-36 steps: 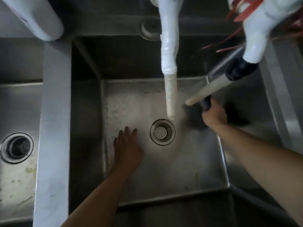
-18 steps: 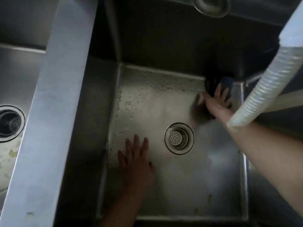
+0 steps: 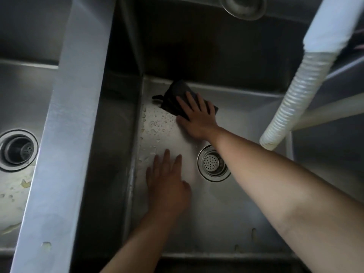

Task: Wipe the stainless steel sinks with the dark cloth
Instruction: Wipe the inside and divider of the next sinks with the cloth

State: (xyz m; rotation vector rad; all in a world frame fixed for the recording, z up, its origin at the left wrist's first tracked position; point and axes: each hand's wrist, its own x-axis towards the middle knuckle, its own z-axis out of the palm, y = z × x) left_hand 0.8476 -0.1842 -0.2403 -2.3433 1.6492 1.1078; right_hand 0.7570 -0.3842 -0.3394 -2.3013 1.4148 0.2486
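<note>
Right hand [image 3: 197, 119] presses cloth [image 3: 175, 97] (seemingly flat).

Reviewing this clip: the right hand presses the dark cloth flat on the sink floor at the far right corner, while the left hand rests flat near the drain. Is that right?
Not quite. The head view shows the right hand pressing the dark cloth at the far left corner of the sink, not the right. The left hand does rest flat near the drain.

no readable text, label or number anywhere
</note>
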